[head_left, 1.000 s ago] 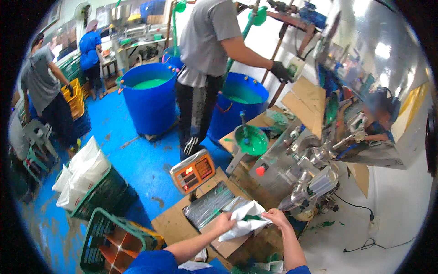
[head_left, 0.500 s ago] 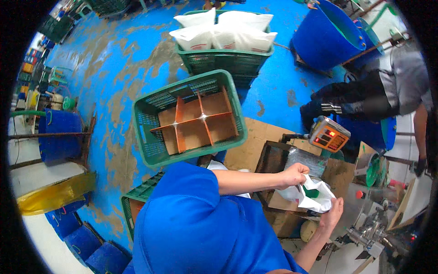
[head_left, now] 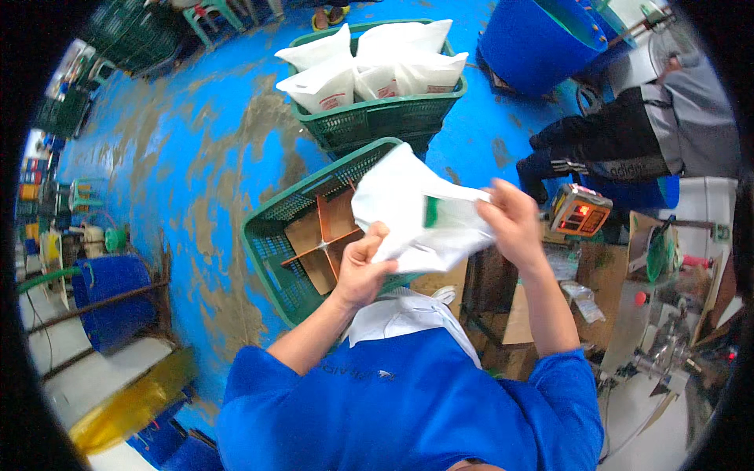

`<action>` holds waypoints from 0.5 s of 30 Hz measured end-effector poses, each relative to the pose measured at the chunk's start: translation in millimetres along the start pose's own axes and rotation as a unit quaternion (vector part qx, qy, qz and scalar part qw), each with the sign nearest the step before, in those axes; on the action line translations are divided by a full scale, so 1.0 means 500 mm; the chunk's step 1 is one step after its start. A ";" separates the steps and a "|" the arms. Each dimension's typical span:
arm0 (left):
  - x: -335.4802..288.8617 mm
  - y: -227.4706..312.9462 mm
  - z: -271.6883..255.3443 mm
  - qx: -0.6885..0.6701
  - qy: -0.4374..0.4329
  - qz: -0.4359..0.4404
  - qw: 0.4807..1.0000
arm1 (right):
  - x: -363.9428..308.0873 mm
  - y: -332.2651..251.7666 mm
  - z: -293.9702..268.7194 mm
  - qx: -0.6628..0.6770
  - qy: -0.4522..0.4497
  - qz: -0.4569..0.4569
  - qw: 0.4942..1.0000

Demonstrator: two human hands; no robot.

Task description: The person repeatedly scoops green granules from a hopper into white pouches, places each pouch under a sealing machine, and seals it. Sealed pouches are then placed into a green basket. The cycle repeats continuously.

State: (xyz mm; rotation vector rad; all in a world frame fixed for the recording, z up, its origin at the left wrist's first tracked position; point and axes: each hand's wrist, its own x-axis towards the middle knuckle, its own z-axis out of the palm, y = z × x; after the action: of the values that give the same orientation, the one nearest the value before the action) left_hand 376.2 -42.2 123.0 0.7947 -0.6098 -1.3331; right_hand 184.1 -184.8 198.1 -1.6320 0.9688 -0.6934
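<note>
A white bag (head_left: pixel 397 208) hangs between my two hands in front of my body, its mouth partly apart and a bit of green showing at the opening. My left hand (head_left: pixel 363 268) pinches its near left edge. The right side of the bag is gripped by my right hand (head_left: pixel 512 224). Behind the bag stands a green crate (head_left: pixel 271 286) with brown dividers (head_left: pixel 323 246) that split its inside into compartments. The bag covers the crate's right part, so what lies there is hidden.
Filled white bags (head_left: pixel 393 71) stand in a stacked green crate (head_left: pixel 377 125) beyond. On the right are a scale display (head_left: pixel 580 210), a metal machine (head_left: pixel 667 345) and a person (head_left: pixel 613 141) in dark trousers. A blue tub (head_left: pixel 538 47) stands at the far right.
Both hands have carried the white bag leftward from beside the scale to over the divided crate. My body has turned left with them.
</note>
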 end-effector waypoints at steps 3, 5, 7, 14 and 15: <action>0.017 -0.094 -0.105 0.032 0.097 -0.036 0.994 | 0.091 0.111 0.098 -0.070 -0.050 -0.054 0.995; 0.042 -0.165 -0.175 0.110 0.149 -0.048 0.982 | 0.139 0.179 0.146 -0.117 -0.082 0.007 0.990; 0.061 -0.232 -0.236 0.190 0.184 -0.053 0.963 | 0.165 0.236 0.175 -0.156 -0.103 -0.010 0.982; 0.140 -0.265 -0.291 0.235 0.280 -0.053 0.929 | 0.204 0.355 0.168 -0.287 -0.020 -0.030 0.957; 0.149 -0.243 -0.285 0.336 0.239 0.006 0.911 | 0.210 0.360 0.158 -0.306 0.032 -0.042 0.951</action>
State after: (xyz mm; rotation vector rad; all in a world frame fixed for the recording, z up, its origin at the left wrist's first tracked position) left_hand 425.5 -100.1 -63.9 1.6183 -0.6752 -0.8476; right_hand 257.9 -255.7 -0.1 -2.2100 1.2480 -0.5284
